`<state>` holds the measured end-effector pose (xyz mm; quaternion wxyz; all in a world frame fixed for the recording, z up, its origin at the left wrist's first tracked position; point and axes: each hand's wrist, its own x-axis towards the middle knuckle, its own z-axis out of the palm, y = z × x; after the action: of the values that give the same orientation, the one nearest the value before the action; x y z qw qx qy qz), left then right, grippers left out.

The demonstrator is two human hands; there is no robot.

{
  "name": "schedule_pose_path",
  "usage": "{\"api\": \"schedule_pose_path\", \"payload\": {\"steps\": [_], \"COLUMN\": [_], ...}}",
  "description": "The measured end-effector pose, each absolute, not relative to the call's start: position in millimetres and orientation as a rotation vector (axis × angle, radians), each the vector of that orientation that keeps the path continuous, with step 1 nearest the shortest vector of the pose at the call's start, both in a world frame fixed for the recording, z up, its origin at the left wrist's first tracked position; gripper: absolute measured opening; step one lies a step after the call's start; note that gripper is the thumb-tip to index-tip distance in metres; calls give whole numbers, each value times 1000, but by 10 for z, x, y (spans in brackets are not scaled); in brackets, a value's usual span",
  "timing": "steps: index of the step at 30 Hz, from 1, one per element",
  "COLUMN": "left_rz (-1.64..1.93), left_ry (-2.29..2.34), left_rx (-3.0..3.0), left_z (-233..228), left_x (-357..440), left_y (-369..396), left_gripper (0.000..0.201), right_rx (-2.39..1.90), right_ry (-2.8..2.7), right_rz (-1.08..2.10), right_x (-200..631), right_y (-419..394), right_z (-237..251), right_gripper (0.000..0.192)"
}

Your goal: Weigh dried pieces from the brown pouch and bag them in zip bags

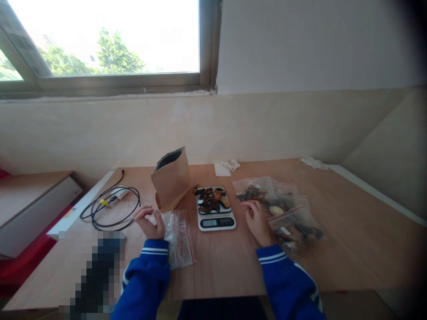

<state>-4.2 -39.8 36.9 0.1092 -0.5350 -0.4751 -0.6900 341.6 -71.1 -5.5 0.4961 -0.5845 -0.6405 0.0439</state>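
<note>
Between my hands stands a white kitchen scale [217, 225] with a lit display whose digits I cannot read for sure. Dark brown dried slices, like dried mushroom [213, 199], lie heaped on its plate. My left hand [150, 223] is open, fingers bent and apart, beside the clear zip bags [180, 240]. To the right of the scale, my right hand [257, 222] is open with nothing in it, fingers extended. Filled zip bags [296, 231] of similar dried pieces lie just beyond and beside it. Behind the left bags, a brown paper pouch [172, 180] stands with its top open.
A coiled black cable [115, 205] with a white adapter [120, 192] lies at the left of the wooden table [353, 249]. Crumpled tissue [231, 165] rests by the wall, with more tissue [314, 163] at the back right. A blurred dark patch covers the front left.
</note>
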Motion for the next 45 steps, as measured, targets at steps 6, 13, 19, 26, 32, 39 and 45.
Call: {"api": "schedule_pose_path", "payload": {"steps": [6, 13, 19, 26, 32, 39, 45], "left_rz": [-1612, -1017, -812, -1049, -1113, -1027, -956], "left_ry": [-1395, -1754, -1934, -1785, -1762, -1826, -1860], "left_rx": [-2097, -2486, -2478, -2477, -2462, -2527, -2513], "left_z": [728, 480, 154, 103, 106, 135, 178], "left_x": [19, -49, -38, -111, -100, -90, -62], "left_y": [-676, -1091, -1210, -1158, -1224, -1244, -1256], "left_gripper": [10, 31, 33, 28, 27, 27, 26], "right_rx": [-1414, -1428, -1432, -1425, -1478, -1527, -1559], "right_ry": [-1521, -1555, -1556, -1565, -1619, -1647, -1675], "right_rz": [149, 174, 177, 194, 193, 159, 142], "right_x": [3412, 3413, 3421, 3408, 3378, 3339, 3330], "right_y": [-701, -714, -723, -795, -872, -953, -1013], "right_z": [-62, -69, -87, -66, -36, -15, -29], "right_gripper": [28, 26, 26, 26, 27, 28, 26]}}
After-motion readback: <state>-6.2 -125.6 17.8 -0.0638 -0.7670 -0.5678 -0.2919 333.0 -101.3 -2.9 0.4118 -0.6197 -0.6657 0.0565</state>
